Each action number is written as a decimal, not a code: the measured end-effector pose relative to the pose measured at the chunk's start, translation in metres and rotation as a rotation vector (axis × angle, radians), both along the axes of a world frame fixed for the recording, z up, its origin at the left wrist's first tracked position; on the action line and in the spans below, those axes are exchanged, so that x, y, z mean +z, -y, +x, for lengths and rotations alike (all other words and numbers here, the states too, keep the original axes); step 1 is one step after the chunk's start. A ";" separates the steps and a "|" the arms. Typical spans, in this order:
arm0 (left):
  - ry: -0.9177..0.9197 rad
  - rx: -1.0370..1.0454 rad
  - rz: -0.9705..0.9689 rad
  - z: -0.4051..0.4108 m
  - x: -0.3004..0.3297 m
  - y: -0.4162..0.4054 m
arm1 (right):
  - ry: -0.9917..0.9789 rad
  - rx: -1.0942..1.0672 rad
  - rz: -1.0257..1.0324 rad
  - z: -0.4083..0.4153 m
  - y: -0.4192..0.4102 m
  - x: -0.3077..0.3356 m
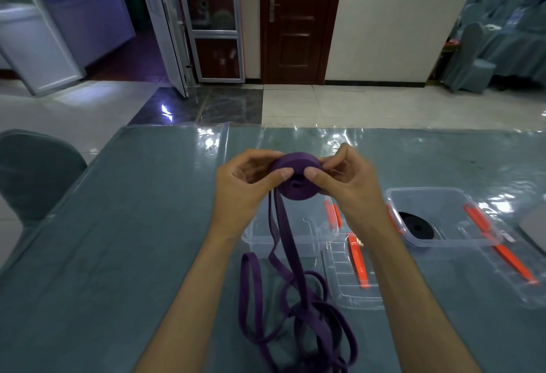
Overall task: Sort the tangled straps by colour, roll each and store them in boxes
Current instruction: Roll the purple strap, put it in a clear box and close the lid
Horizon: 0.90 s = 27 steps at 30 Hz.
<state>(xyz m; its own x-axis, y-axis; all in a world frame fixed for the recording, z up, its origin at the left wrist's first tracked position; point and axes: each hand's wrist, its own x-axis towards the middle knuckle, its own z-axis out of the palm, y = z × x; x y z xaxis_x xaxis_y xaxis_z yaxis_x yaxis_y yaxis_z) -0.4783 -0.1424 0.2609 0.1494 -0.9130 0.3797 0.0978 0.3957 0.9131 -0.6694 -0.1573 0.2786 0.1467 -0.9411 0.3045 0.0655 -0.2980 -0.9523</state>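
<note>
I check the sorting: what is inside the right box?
The right box holds one rolled black strap, lying flat. The forearm hides the box's near-left corner.

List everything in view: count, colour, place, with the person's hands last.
purple roll: one, purple, held above the table between both hands
loose purple strap: one, purple, hanging from the roll to a tangle on the near table
clear boxes: two, clear with orange latches, centre and right
black roll: one, black, inside the right box
lids: two, clear with orange clips, beside the boxes
table: one, grey-blue under clear film
chair: one, grey cover, left
left hand: gripping the roll
right hand: gripping the roll
</note>
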 end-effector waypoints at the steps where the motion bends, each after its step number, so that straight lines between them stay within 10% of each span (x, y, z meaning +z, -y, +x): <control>1: -0.010 0.002 -0.001 -0.001 -0.002 -0.001 | -0.009 -0.002 -0.010 0.000 -0.001 0.002; 27: 0.024 -0.132 0.008 -0.001 0.010 0.008 | 0.226 -0.059 0.051 0.003 -0.002 0.002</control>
<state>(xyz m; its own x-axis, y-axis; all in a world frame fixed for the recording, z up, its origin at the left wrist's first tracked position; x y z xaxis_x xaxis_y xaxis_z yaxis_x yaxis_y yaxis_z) -0.4794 -0.1504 0.2709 0.0190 -0.9273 0.3739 0.1268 0.3732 0.9191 -0.6666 -0.1552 0.2808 0.0244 -0.9612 0.2749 0.2629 -0.2592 -0.9294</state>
